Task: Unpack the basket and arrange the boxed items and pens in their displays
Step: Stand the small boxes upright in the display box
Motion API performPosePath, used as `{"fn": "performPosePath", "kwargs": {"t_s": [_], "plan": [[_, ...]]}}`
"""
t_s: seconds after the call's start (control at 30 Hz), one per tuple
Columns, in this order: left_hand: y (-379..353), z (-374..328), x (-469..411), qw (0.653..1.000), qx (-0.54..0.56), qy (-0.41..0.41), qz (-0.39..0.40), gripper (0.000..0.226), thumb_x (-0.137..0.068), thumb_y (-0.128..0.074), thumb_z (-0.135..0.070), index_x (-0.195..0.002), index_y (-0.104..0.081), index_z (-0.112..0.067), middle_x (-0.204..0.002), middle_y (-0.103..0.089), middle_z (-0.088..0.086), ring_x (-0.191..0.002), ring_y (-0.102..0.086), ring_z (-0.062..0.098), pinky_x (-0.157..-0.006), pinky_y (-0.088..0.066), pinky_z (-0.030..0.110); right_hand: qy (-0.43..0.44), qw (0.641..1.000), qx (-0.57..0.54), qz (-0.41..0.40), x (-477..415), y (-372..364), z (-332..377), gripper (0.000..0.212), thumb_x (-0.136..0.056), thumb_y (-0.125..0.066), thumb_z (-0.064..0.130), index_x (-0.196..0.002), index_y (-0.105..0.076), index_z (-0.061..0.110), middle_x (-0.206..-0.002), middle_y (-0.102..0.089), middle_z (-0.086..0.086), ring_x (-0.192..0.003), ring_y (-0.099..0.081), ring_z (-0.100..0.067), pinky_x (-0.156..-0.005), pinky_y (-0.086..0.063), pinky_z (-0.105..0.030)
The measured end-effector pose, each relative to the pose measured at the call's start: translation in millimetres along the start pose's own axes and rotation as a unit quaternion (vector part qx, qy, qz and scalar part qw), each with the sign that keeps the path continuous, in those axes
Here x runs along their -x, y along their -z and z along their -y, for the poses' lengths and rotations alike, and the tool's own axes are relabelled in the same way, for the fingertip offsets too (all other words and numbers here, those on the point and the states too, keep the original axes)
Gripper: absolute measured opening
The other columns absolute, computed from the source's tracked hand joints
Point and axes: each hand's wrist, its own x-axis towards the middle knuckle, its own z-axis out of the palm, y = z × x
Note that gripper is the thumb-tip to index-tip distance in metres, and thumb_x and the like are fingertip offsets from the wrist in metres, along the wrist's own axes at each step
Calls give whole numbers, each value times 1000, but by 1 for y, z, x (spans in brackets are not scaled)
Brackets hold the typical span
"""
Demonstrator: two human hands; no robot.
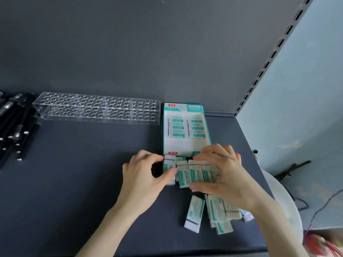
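On worktop, centre right: row of boxes (191, 173), just near the display (185, 145)
Left hand (143, 175): fingers pinch the row's left end box
Right hand (222, 173): fingers grasp the row's right part
Spare boxes (215, 212): near, under right wrist
Pens (14, 127): far left

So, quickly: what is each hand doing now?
Left hand: closed on the leftmost small box of the row.
Right hand: closed over the row of small boxes.

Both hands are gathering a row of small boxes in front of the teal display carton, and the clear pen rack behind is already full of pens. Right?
Not quite. The head view shows the clear pen rack empty; the pens lie left of it. The rest holds: left hand and right hand hold boxes before the carton.
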Motion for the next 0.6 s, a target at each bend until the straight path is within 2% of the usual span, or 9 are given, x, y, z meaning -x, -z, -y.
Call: {"fn": "performPosePath", "kwargs": {"t_s": [0.07, 0.17, 0.27, 0.33, 0.4, 0.5, 0.6], "plan": [[1, 1, 3, 999, 43, 4, -15, 26, -74, -71, -45, -95, -67, -29, -95, -55, -17, -89, -51, 2, -85, -37, 31, 2, 1000, -12, -3, -2, 0, 1, 53, -62, -78, 48, -110, -59, 35, -110, -43, 26, -108, -27, -3, -90, -15, -11], [3, 3, 5, 995, 89, 7, -42, 10, -75, -75, -32, -81, -67, -30, -84, -61, -18, -84, -53, -3, -69, -38, 10, -4, 996, -83, -18, -4, 0, 2, 46, -61, -80, 47, -99, -56, 39, -102, -51, 29, -111, -37, -6, -91, -17, -4], [5, 3, 5, 993, 111, 30, -37, 19, -73, -76, -36, -84, -63, -28, -77, -64, -17, -80, -55, -3, -63, -39, 6, -21, 984, -174, -38, -6, 1, 5, 43, -58, -75, 49, -96, -56, 41, -100, -55, 32, -104, -51, 0, -91, -35, -15], [5, 2, 3, 993, 107, 34, -30, 28, -70, -76, -40, -89, -60, -29, -77, -63, -18, -80, -55, -6, -64, -40, 5, -2, 971, -235, -45, -7, 2, 7, 44, -62, -80, 39, -99, -56, 36, -100, -62, 23, -98, -59, -4, -87, -45, -20], [5, 1, 3, 993, 110, 34, -28, 29, -70, -79, -36, -92, -61, -30, -74, -64, -18, -78, -57, -7, -63, -41, 5, 10, 957, -285, -48, -9, 2, 8, 45, -65, -82, 30, -100, -55, 34, -96, -67, 11, -88, -65, -13, -84, -52, -32], [11, 2, 4, 987, 156, 42, -18, 25, -72, -78, -26, -90, -63, -34, -71, -65, -13, -70, -60, 1, -61, -43, 8, -5, 938, -345, -40, -15, 0, 8, 45, -70, -81, 20, -102, -55, 37, -88, -70, -2, -79, -68, -25, -80, -54, -48], [21, 1, 1, 962, 266, 50, 44, 15, -82, -69, -18, -92, -70, -30, -81, -66, -7, -71, -63, 6, -66, -49, 15, 21, 924, -381, -32, -22, -1, 8, 50, -77, -72, 3, -114, -57, 33, -97, -67, -3, -83, -65, -32, -83, -54, -48]]}}
